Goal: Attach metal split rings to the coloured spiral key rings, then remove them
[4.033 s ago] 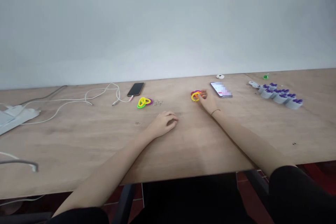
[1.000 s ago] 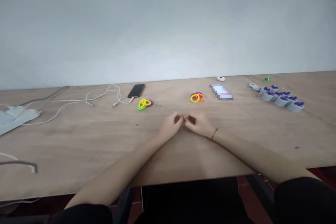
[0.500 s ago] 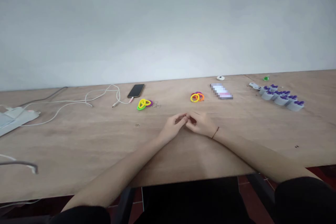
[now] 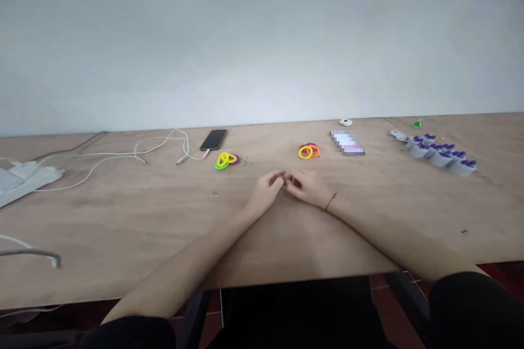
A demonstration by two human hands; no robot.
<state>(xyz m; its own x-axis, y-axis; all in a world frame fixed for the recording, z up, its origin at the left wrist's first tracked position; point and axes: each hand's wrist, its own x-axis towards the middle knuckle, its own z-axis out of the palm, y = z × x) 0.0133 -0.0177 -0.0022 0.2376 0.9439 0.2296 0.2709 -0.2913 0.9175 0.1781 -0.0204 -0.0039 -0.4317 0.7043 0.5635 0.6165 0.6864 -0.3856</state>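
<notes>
**head view, centre of the frame:** the left grip (image 4: 265, 190) is narrowed to a fingertip pinch, apparently on a small metal piece (image 4: 282, 176), too small to identify with certainty. the right grip (image 4: 306, 186) lies just beside it, with its fingers curled inward; whether it holds anything cannot be told. the 2 grips meet low over the wooden table (image 4: 123, 218), a placement that probably steadies the fingers for fine work. a thin dark cord (image 4: 331, 202) circles the right wrist. **just above the grips:** 2 groups of spiral coil rings lie well apart, 1 of yellow, green and purple (image 4: 224, 161) and 1 of yellow, orange and purple (image 4: 309, 151). a small cluster of metal rings (image 4: 245, 162) sits beside the left group, perhaps kept separate so that it stays easy to pick from. **upper left:** a black smartphone (image 4: 213, 139) is joined to a white cable (image 4: 164, 145). **upper right:** a second smartphone (image 4: 347, 143), its screen pixelated, lies near a row of grey cups with purple tops (image 4: 440, 152).
</notes>
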